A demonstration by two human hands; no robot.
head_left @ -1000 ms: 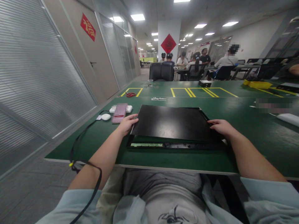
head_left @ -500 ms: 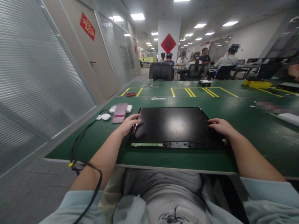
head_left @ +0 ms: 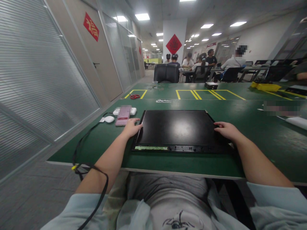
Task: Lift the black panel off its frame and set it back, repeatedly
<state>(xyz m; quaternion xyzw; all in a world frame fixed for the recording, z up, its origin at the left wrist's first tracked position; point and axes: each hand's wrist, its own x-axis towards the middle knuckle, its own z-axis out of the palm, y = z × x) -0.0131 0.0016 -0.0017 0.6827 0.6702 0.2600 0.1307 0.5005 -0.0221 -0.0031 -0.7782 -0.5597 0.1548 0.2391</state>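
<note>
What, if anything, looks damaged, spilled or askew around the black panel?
Nothing plainly looks damaged or spilled. The black panel lies flat and seems square in its frame. Only the green strip, uncovered along the near edge, might look odd.

A green table (head_left: 259, 137) spreads under and around the grip, marked with yellow lines (head_left: 184, 90) beyond it. Left of the grip stand slatted blinds (head_left: 31, 64) and a beige door (head_left: 106, 72) with a red sign (head_left: 91, 26); grey floor (head_left: 28, 195) lies lower left. Straight beyond the grip are a black chair (head_left: 166, 73) and a white pillar (head_left: 174, 26). A pale wall (head_left: 268, 41) rises far right; lit ceiling panels (head_left: 142, 16) hang high above.
</note>
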